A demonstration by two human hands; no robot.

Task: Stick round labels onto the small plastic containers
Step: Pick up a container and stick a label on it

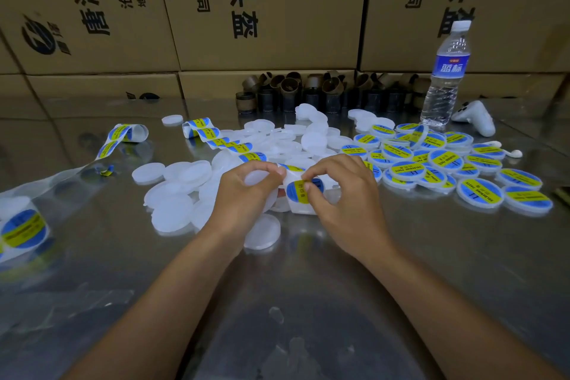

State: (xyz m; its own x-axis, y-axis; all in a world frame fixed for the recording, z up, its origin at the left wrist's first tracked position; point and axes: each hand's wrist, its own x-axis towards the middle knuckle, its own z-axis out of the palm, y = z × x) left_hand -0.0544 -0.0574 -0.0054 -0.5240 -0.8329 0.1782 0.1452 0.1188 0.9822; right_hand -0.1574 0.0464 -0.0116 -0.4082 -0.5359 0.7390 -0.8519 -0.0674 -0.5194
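Round label [294,193] | partly hidden under right hand [339,194] thumb | left hand [242,194] covers container [257,177]

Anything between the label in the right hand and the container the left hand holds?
Nothing visible stands between them. The right hand pinches the round label, seemingly not yet off its backing strip, right beside the blank container held in the left hand.

Left hand [246,194] grips blank container [257,177]; right hand [342,194] pinches blue-yellow label [295,193]
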